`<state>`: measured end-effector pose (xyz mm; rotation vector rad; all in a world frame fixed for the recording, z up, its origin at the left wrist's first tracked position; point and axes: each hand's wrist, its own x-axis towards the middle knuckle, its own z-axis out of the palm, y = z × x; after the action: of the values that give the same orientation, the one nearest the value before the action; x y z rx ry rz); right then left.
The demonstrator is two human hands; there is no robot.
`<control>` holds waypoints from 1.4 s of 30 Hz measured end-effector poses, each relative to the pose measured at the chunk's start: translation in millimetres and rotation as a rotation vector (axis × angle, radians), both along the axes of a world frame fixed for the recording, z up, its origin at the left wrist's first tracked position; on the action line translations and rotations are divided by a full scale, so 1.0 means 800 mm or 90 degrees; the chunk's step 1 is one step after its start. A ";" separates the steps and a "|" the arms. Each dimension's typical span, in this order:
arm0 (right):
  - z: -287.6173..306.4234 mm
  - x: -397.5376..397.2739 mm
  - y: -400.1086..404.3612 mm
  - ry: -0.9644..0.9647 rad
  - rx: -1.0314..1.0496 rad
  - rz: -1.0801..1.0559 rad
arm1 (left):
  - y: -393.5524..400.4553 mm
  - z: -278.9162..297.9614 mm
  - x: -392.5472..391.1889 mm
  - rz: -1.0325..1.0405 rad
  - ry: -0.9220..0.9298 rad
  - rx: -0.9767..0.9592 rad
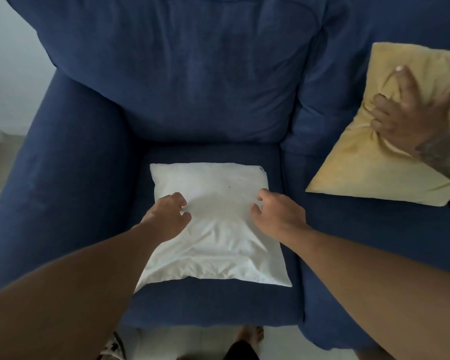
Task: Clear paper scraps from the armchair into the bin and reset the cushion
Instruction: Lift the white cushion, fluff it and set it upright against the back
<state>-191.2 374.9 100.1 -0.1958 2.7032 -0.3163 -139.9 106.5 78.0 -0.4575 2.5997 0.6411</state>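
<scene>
1. The white cushion (213, 224) lies flat on the armchair (70, 157) seat; no paper scraps are seen.
2. It is pinched by the left hand (166, 216) and right hand (276, 216), with curled fingers.
3. It should probably be lifted evenly and stood against the backrest.

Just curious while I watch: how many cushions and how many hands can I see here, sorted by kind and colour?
White cushions: 1, the white cushion on the armchair seat
Yellow cushions: 1, the yellow cushion on the right
Hands: 3, the left hand, the right hand, and another person's hand
Total: 5
</scene>
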 end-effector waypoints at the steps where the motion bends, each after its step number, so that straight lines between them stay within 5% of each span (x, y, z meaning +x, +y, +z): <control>1: -0.004 -0.003 0.002 -0.005 0.000 -0.008 | -0.004 -0.002 0.000 0.009 -0.002 0.002; 14: -0.072 0.017 0.011 -0.259 -0.106 -0.247 | -0.057 -0.044 0.011 0.138 -0.055 0.039; 25: -0.093 0.029 -0.003 -0.329 -0.184 -0.308 | -0.073 -0.068 0.029 0.244 -0.182 0.102; 30: -0.093 0.032 -0.002 -0.319 -0.232 -0.320 | -0.065 -0.062 0.032 0.350 -0.289 0.200; 42: -0.018 -0.014 0.000 -0.212 -0.353 -0.297 | -0.105 -0.020 0.002 0.439 -0.232 0.364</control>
<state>-202.2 375.1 86.0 0.3153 2.2427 -1.1255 -138.4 22.6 62.1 -1.1520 1.7700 1.3216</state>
